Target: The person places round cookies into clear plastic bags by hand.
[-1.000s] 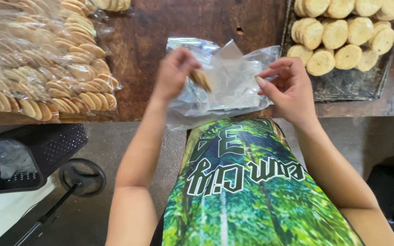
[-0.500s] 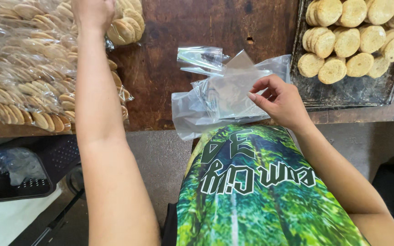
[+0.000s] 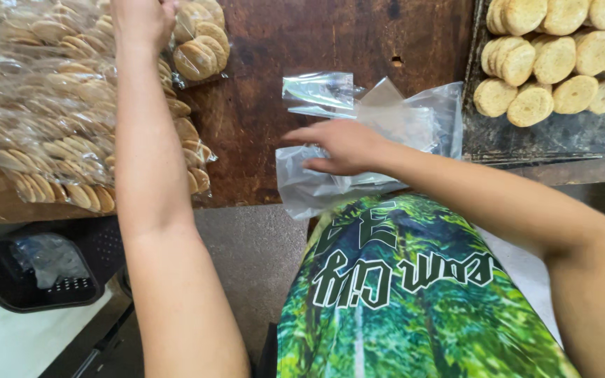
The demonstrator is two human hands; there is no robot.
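The left hand (image 3: 138,21) has gone up and away from the pile of clear plastic bags (image 3: 369,140) to the far side of the table; a second ago it was down at the bags beside the other hand, and half a second ago it was already stretched out over the packed biscuits. It now sits at the top edge of the view, fingers curled down onto a bagged stack of round biscuits (image 3: 201,42) — whether it has actually closed on the pack I cannot tell, since the fingertips are cut off by the frame. The right hand (image 3: 341,145) has slid leftward across the empty bags; it lies flat and open, fingers spread and extended, palm pressing the loose plastic down against the dark wooden table (image 3: 260,105) rather than pinching any of it. To the left lie more bagged biscuits (image 3: 43,119) in rows; to the right a dark metal tray (image 3: 547,140) holds loose, unwrapped biscuits (image 3: 554,56) — well apart from either hand.
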